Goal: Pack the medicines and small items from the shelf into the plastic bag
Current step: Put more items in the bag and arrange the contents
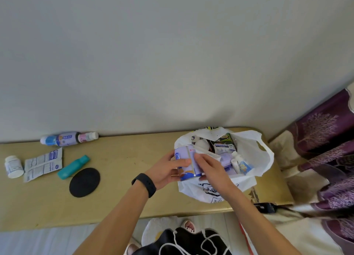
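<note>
Plastic bag [254,155] stands open at centre right of the frame on the shelf [124,197], with several boxes and tubes already inside. The left hand [168,170] and right hand [210,168] both grip a lavender box [184,152] at its mouth (about to go in, I'd guess). Waiting at the left are a white bottle [13,166], sachets [43,163], a teal bottle [73,166], a black pad [84,182], a spray bottle [59,139] and a small bottle [88,136]. I'd call it roughly halfway.

Bare forearms, black smartwatch band [144,184] on left wrist
</note>
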Motion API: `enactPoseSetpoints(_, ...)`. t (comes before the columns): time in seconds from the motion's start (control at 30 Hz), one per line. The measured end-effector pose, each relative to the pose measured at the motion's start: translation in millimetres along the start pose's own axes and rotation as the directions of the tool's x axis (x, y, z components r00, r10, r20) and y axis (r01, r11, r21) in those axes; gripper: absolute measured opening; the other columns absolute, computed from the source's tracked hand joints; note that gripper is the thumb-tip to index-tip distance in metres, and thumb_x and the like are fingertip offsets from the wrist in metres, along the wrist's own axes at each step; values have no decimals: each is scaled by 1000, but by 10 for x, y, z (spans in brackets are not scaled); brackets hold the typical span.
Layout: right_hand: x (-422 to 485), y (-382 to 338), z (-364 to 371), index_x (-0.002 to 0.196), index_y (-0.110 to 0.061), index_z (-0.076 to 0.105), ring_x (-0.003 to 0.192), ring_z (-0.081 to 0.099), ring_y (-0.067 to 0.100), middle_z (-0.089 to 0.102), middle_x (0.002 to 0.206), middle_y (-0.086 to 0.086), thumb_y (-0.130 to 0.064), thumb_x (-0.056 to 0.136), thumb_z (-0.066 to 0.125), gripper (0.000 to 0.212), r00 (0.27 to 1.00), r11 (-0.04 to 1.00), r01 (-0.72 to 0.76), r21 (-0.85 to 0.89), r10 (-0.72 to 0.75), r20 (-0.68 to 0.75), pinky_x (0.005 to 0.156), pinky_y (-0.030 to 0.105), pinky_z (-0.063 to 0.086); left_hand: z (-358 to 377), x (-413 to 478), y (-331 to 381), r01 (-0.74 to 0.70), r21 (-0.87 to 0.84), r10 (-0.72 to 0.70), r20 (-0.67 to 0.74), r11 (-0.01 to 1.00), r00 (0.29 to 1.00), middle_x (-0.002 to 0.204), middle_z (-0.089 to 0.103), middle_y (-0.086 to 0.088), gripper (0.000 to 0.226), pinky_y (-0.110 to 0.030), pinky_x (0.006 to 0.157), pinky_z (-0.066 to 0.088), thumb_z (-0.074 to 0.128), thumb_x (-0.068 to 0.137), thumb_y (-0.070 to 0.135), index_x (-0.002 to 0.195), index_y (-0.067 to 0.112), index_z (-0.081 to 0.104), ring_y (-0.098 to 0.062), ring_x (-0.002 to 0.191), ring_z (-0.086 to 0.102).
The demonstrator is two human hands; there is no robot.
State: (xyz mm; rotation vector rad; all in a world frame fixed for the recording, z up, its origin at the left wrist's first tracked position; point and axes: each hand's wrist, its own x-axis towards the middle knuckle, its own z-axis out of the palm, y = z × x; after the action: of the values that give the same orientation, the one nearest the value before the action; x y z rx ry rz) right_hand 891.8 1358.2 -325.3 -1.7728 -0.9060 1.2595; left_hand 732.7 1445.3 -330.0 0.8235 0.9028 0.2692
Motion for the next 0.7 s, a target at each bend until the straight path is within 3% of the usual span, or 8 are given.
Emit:
enactPoseSetpoints(0.07, -56, -49, 7, 111, -23, 65, 94, 71, 15, 75, 100, -4, -47, 98, 49, 32, 989, 987, -77, 138, 59, 132, 77, 32, 56, 54, 15, 6, -10, 18, 10, 20, 1000, 1000, 117, 70, -13, 59, -45, 89, 56, 81, 76, 23, 129, 18, 56, -30, 102, 69)
enactPoseSetpoints(0.27, -66, 26, -225, 120, -18, 64, 104, 70, 28, 73, 111, 10, -41, 89, 66, 39, 974, 950, -131, 285, 69, 216, 91, 46, 56, 234, 95, 98, 11, 149, -20, 55, 989, 998, 120, 69, -8, 53, -40, 87, 58, 63, 87, 49, 133, 25, 52, -28, 101, 71)
enactPoseSetpoints(0.37, -54, 99, -368, 116, -9, 65, 98, 71, 34, 74, 105, 17, -43, 83, 68, 48, 985, 920, -156, 360, 117, 128, 87, 47, 57, 302, 203, 176, 83, 296, -52, -111, 952, 993, 115, 67, -2, 69, -31, 73, 59, 61, 82, 66, 134, 22, 49, -18, 87, 72)
enactPoseSetpoints(0.43, 49, 141, -506, 113, -11, 64, 92, 72, 35, 74, 101, 18, -50, 84, 64, 49, 973, 900, -213, 381, 231, -2, 76, 42, 59, 249, 263, 228, 133, 451, -18, -249, 883, 968, 103, 65, 0, 63, -29, 72, 58, 62, 83, 63, 125, 16, 57, -14, 80, 63)
enactPoseSetpoints(0.5, 249, 187, -709, 111, -14, 62, 85, 72, 30, 72, 99, 13, -55, 87, 61, 48, 940, 942, -272, 197, 304, -154, 66, 34, 54, 238, 273, 334, 103, 506, 36, -256, 856, 966, 99, 62, 1, 35, -28, 71, 51, 60, 91, 49, 111, 19, 63, -15, 83, 54)
enactPoseSetpoints(0.57, 523, 252, -923, 106, -15, 61, 83, 69, 27, 70, 97, 9, -58, 86, 59, 48, 928, 931, -325, -167, 280, -246, 68, 34, 52, 326, 244, 533, -15, 427, 129, -240, 904, 962, 80, 58, 9, 13, -23, 65, 42, 60, 95, 36, 96, 24, 65, -13, 74, 47)
enactPoseSetpoints(0.63, 742, 283, -1045, 97, -17, 60, 84, 65, 27, 68, 95, 7, -56, 81, 58, 43, 934, 836, -342, -430, 251, -254, 74, 37, 52, 445, 245, 709, -156, 358, 251, -237, 921, 939, 67, 49, 8, 12, -21, 59, 36, 60, 96, 27, 94, 20, 69, -12, 63, 39)
enactPoseSetpoints(0.7, 897, 297, -1095, 101, -19, 60, 92, 62, 28, 67, 101, 7, -51, 73, 60, 42, 946, 779, -320, -538, 228, -232, 76, 35, 48, 571, 244, 765, -218, 395, 320, -212, 892, 923, 73, 51, 6, 14, -19, 60, 36, 59, 96, 25, 99, 17, 70, -12, 65, 42)
